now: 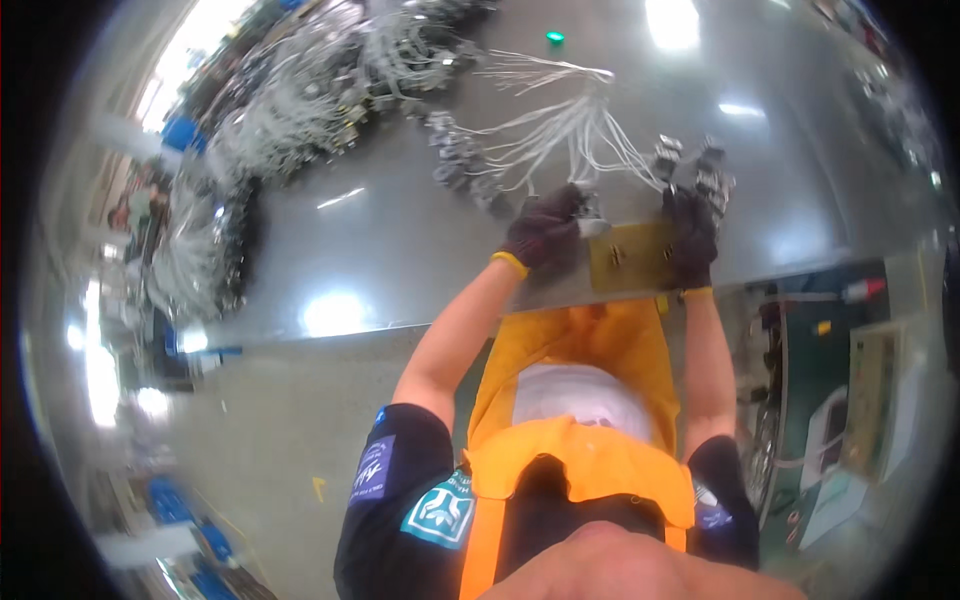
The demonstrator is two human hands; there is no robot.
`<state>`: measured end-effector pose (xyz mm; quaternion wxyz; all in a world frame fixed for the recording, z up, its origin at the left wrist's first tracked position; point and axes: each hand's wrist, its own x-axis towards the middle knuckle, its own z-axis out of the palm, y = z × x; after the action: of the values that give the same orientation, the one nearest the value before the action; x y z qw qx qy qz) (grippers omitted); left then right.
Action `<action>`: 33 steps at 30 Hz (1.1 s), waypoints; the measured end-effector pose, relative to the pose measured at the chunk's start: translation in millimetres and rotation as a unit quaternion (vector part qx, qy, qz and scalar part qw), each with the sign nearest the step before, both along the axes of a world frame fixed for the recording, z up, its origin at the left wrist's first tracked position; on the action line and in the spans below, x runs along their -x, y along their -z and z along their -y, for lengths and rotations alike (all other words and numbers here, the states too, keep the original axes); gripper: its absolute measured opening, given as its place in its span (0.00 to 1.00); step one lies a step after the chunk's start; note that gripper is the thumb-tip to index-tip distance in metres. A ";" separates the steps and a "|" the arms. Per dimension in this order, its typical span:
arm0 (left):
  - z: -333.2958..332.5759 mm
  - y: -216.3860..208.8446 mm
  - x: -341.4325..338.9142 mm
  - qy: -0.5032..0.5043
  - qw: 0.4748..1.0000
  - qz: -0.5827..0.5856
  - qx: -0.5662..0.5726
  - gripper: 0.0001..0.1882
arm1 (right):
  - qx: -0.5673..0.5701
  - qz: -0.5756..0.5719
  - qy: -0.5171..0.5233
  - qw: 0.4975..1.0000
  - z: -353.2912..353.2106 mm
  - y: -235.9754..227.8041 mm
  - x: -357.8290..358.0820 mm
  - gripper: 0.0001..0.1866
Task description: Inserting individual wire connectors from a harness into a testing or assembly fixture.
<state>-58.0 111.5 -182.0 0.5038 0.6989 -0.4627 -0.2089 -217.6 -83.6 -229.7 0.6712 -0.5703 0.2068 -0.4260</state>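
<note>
My left hand (pixel 547 228), in a dark glove with a yellow cuff, is closed at the fingertips on a small silvery metal part (pixel 591 212). White wires (pixel 575 130) fan out on the table just beyond it. Beside that part, a flat yellowish-brown plate (pixel 628 262) with small dark marks lies at the table's near edge. My right hand (pixel 692 240), gloved alike, overlaps the plate's right end with curled fingers; whether it grips the plate is unclear. Small metal parts (pixel 712 180) cluster just past the right fingers. More metal parts (pixel 462 160) lie in a row beyond my left hand.
A long heap of white-wired metal parts (pixel 290 125) covers the far left of the grey shiny table (pixel 380 240). A green light spot (pixel 555 37) shows on the far surface. To the lower right stands a green-topped bench (pixel 815 350) with items on it.
</note>
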 end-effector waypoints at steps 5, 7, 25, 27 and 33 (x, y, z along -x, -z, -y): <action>-19.7 -8.6 56.2 0.026 0.991 0.087 -0.096 0.30 | 0.241 -0.205 0.159 0.935 49.8 2.5 43.4 0.13; -14.2 -8.7 64.2 0.006 0.994 0.073 -0.077 0.32 | 0.419 -0.326 0.198 0.824 46.3 4.5 51.9 0.13; -9.1 -11.7 72.2 0.021 0.992 0.057 -0.111 0.31 | -0.178 -0.071 -0.113 0.975 -111.3 -41.0 104.2 0.11; 1.7 -18.5 83.5 -0.017 0.988 0.112 -0.107 0.33 | -0.209 -0.140 -0.116 0.961 -122.3 -35.2 91.6 0.10; 21.5 -39.7 96.5 -0.107 0.953 0.119 -0.256 0.36 | 0.152 -0.062 0.067 0.984 -131.8 -21.8 66.4 0.05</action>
<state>-154.5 90.0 -142.3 0.2682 0.8696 -0.3732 -0.1803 -284.1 48.2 -207.9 0.5325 -0.6755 0.2187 -0.4607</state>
